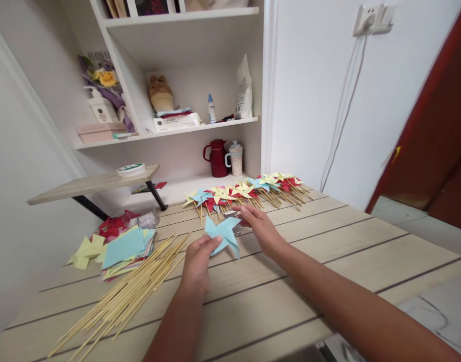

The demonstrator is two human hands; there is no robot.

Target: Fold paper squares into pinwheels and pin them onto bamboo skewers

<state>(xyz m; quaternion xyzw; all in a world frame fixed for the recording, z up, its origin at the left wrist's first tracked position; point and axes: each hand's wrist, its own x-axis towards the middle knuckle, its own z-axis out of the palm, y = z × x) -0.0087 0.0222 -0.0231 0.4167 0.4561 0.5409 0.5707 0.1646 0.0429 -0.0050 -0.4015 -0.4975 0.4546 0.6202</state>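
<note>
A light blue paper pinwheel (224, 232) is pinched at its lower left between the thumb and fingers of my left hand (198, 259). My right hand (259, 226) is just beyond the pinwheel's upper right blade, its thumb and fingertips brought together. Whatever those fingertips hold, if anything, is too small to make out. Partly hidden behind the pinwheel and the right fingers is a small clear object (237, 229). Finished pinwheels on sticks (242, 190), in yellow, blue and red, lie in a row behind my hands.
Thin wooden sticks (130, 291) lie loosely bundled at the left. Beside them are stacked coloured paper sheets (124, 247), a yellow folded pinwheel (87, 251) and red paper pieces (115, 226). A raised wooden stand (90, 185), a dark red jug (218, 158) and a cup (236, 158) stand farther back.
</note>
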